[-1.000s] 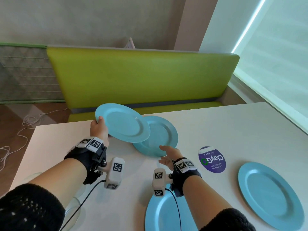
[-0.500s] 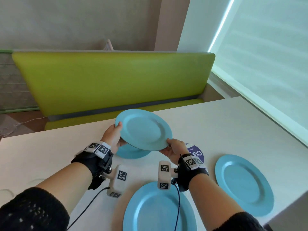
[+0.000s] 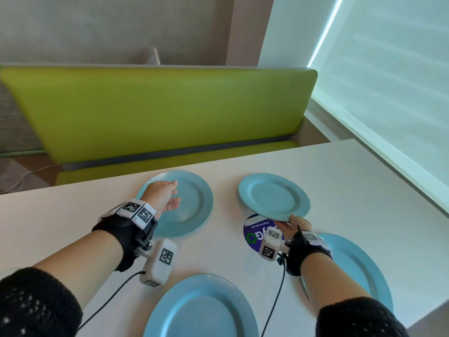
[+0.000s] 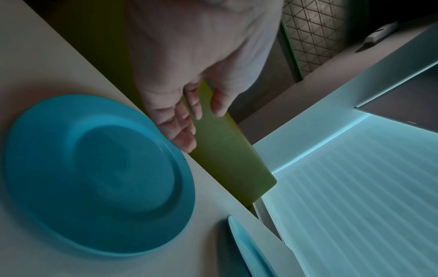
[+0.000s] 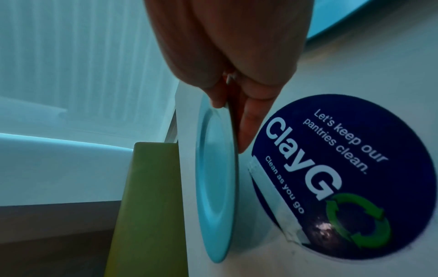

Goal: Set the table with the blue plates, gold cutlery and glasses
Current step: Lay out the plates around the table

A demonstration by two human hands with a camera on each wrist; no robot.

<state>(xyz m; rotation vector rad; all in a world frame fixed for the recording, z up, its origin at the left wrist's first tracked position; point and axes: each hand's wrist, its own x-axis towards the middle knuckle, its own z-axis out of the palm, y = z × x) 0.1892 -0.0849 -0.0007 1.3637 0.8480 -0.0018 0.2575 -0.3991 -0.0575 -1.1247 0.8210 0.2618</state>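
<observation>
**Head view: four blue plates, one up in the air**

The head view shows a white table [image 3: 328, 181] with four blue plates. The right hand [image 3: 292, 227] holds the far right plate [image 3: 273, 195] by its near rim. This plate is lifted and tilted, with its near edge over a round purple sticker [image 3: 252, 235] on the table. In the right wrist view, the thumb [image 5: 217, 97] sits on top of the rim and a finger [image 5: 246, 127] goes under it, so the hand pinches the plate [image 5: 214, 183]. The sticker [image 5: 343, 178] has white words on it. They say "ClayGo" and "Let's keep our pantries clean."

The left hand [image 3: 161, 195] is over the far left plate [image 3: 194, 203], which lies flat on the table. The fingers are loose and a little bent, and they hold nothing. In the left wrist view, the fingers [image 4: 182, 129] are above the far rim of this plate [image 4: 94, 174]. I cannot tell if they touch it.

Two more plates lie flat near the person. The near middle plate [image 3: 201, 310] is at the bottom of the head view. The near right plate [image 3: 359, 268] is partly hidden under the right arm.

Behind the table is a green bench [image 3: 158, 110]. A window blind [image 3: 388, 81] glows on the right. Both wrists wear black straps with white boxes that have black square marks.
</observation>
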